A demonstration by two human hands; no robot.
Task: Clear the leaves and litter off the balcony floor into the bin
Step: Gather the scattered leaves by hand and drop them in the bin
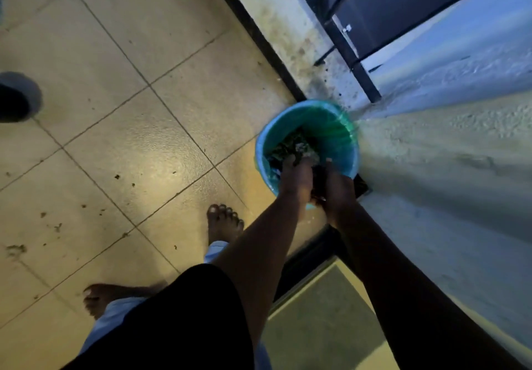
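Stands barefoot on the tiled floor, bent over the teal bin in the floor's far right corner, tight against the wall and just below the railing. Reaches down with left hand and right hand side by side over the bin's near rim, palms turned toward each other, fingertips aimed down into the opening. Presses a dark clump of litter between the two palms. Cannot tell through blur and shadow whether clasping it with curled fingers or carrying it on straight ones. Shows leaves already heaped inside the bin, directly under the fingertips.

Looks like the emptying step: needs only a parting of the palms, with the bin straight below and no sideways travel.

Leaves work on the tiles, though. Finds small brown scraps strewn back and to the left of the hands, well apart from the bin, thickest near the floor's left edge. Too small to show any long axis. Puts the left hand on the nearer side for that reach, judging by the arms, though probably calls for a step away from the corner first.
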